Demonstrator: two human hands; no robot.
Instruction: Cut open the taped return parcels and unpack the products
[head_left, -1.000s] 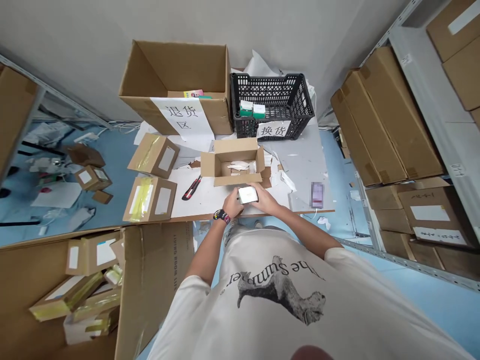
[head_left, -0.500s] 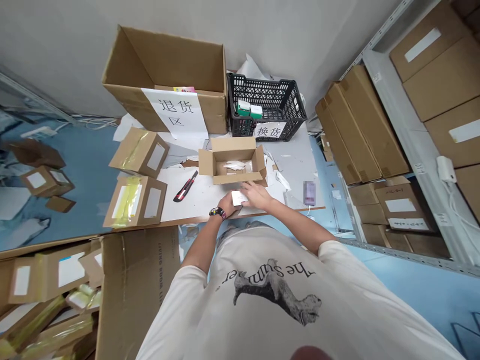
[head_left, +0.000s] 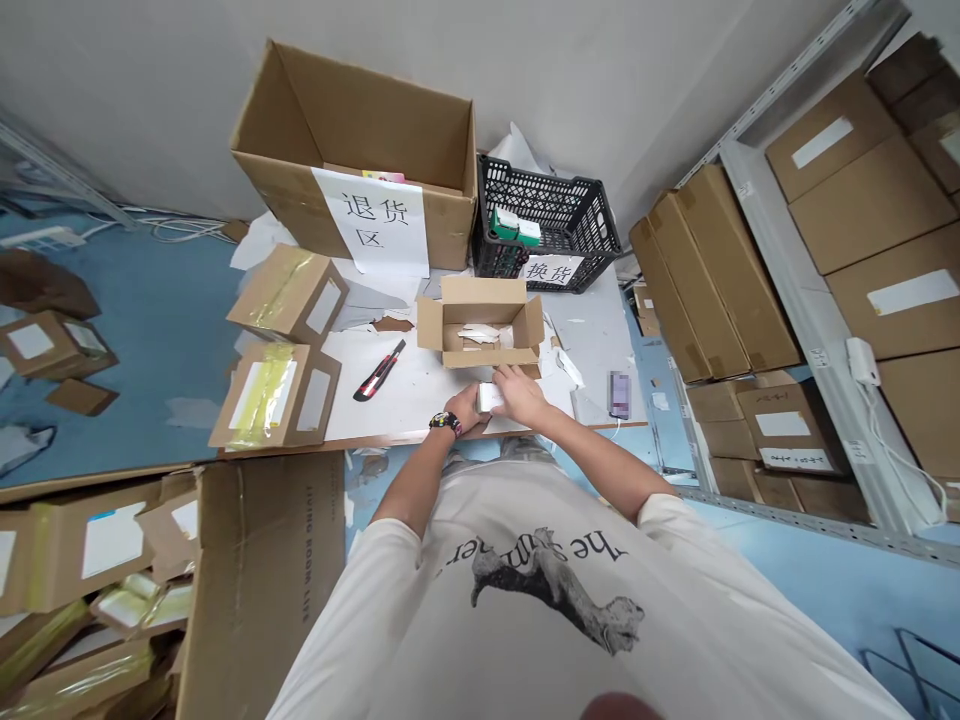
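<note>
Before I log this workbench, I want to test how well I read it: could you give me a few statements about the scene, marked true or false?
1. The left hand and the right hand are both at the small white box. True.
2. The cutter lies inside the open carton. False: it lies on the table, left of the carton.
3. Green-and-white boxes are in the black crate. True.
4. The phone is left of the hands. False: it is to their right.

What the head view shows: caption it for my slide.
Left hand and right hand hold a small white box beside an open carton.
</note>
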